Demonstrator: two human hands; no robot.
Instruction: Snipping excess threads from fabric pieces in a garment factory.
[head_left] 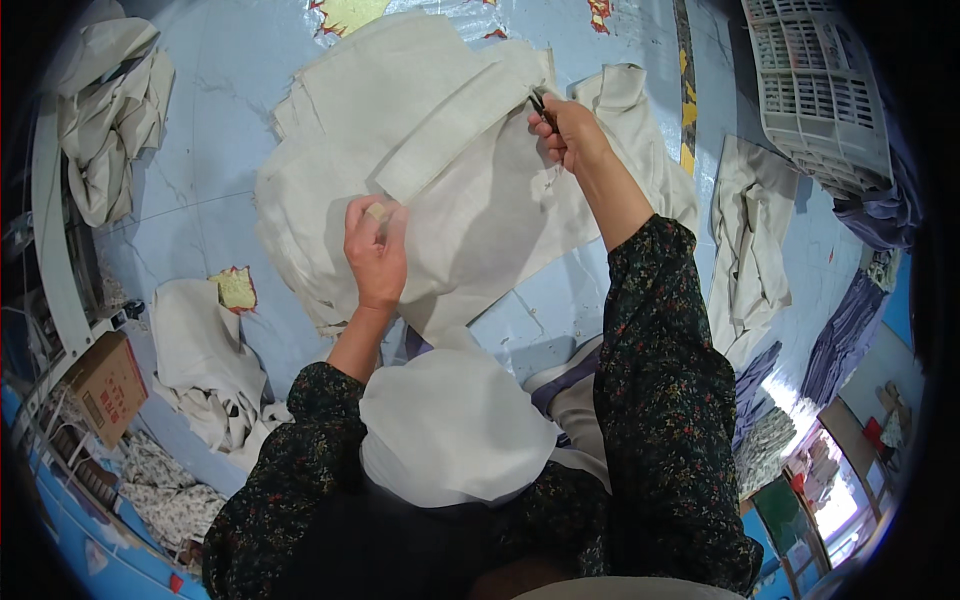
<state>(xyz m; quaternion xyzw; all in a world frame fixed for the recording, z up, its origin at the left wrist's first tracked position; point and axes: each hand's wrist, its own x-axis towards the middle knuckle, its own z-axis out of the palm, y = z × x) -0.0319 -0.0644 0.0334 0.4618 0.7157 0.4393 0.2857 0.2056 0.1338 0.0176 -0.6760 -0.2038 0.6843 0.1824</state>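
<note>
Head view: right grip pinches black snips at one o'clock; left grip, pinch unclear, is beside the pale strip, twelve o'clock on stacked fabric; basket at two, bundled cloth at ten.

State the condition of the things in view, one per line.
Cream fabric pile, spread out in layers
Cream strip, lying on the pile
Left hand, fingers curled, grip unclear
Right hand, closed on black tool
Black tool, held; open or shut unclear
Lower-left cloth, crumpled
Right-side cloth, crumpled
Blue surface, worn in patches
</note>
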